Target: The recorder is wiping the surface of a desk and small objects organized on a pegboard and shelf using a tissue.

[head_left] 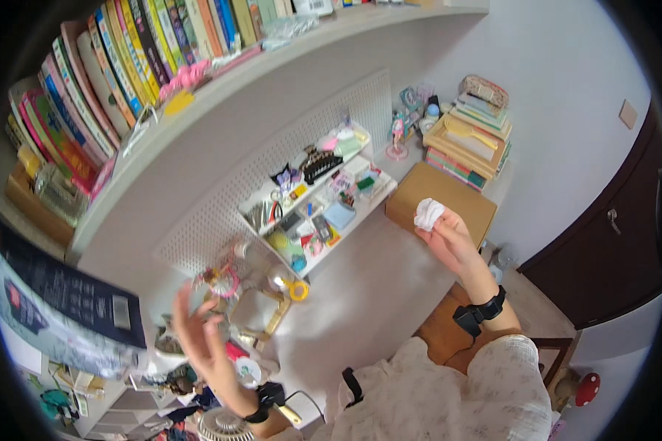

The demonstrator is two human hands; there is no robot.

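Observation:
My right hand grips a crumpled white tissue or cloth between thumb and fingers, raised above the near edge of a brown cardboard box. On the left, my left hand is blurred, its fingers spread and nothing in it. It is over the desk's left end, near a wooden frame, a roll of yellow tape and a pink-rimmed ornament. Between the hands, at the back of the grey desktop, a white divided organizer holds hair clips, pens and small items.
A curved shelf full of books overhangs the desk. At the back right stands a stack of books and trays with a yellow hairbrush. A large printed package is at the left, and a fan at the lower left.

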